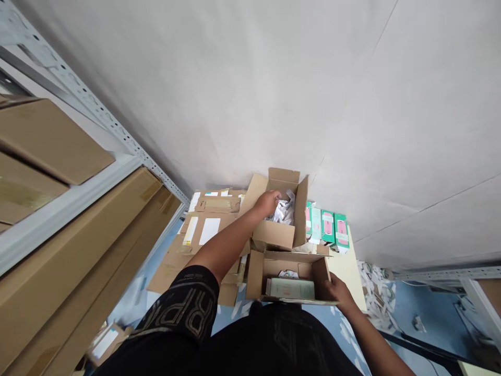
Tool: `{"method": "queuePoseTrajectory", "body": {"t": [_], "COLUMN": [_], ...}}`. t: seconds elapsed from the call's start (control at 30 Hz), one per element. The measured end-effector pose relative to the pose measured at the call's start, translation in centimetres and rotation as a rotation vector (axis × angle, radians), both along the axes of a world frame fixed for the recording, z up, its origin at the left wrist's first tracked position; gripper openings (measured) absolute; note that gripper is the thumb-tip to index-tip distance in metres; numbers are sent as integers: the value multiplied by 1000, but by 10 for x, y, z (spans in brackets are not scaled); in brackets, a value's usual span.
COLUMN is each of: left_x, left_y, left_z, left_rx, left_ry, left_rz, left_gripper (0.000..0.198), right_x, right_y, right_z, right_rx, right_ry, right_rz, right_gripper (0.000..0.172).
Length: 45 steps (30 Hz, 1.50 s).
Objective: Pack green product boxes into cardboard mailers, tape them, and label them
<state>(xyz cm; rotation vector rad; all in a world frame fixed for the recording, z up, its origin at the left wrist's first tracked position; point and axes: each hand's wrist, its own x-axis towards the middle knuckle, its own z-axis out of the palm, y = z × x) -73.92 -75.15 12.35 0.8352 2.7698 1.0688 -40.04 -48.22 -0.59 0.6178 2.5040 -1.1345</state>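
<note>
My left hand (268, 203) reaches over the far open cardboard box (273, 234), fingers closed at the edge of the crumpled white paper (285, 210) inside. My right hand (340, 293) grips the right wall of a nearer open cardboard box (254, 275), close to my body. A pale green carton (292, 288) lies in this nearer box, with a small wad of paper (288, 273) behind it. The two boxes stand one behind the other, their flaps up or spread.
Flattened cardboard (176, 263) with white labels is stacked at left. Several green and pink cartons (327, 227) stand on the pale table (355, 261) at right. A metal shelf (129, 141) with large boxes rises at far left. Paper scraps (378, 297) litter the floor at right.
</note>
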Motion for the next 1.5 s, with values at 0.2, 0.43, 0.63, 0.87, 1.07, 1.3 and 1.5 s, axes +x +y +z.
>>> {"method": "queuePoseTrajectory", "body": {"t": [0.2,0.43,0.63,0.87,1.07,1.3,1.5], "left_x": [16,134,216,236,254,267,292], "left_y": [-15,-31,-23,-76,-136,-113,-52], "left_z": [47,92,14,-7,-44,-62,-55], "left_rx": [73,434,94,96,245,653,557], "left_ry": [165,107,-157,-27,-46,-910,-1083], "left_rz": [-23,-155,-343,-119,144,55,-107], "left_gripper": [21,9,18,24,39,62,61], "right_x": [-1,-1,0,13,51,114,182], "right_y": [-1,-2,1,-2,-7,-18,-8], "right_z": [-3,-2,-8,-1,10,42,61], "right_rx": [17,44,36,-22,-54,3,126], "right_ry": [-5,-23,-14,64,117,89,39], "right_rz": [-3,-19,-20,-28,-120,-324,-586], "right_gripper": [48,44,43,41,44,48,46]}}
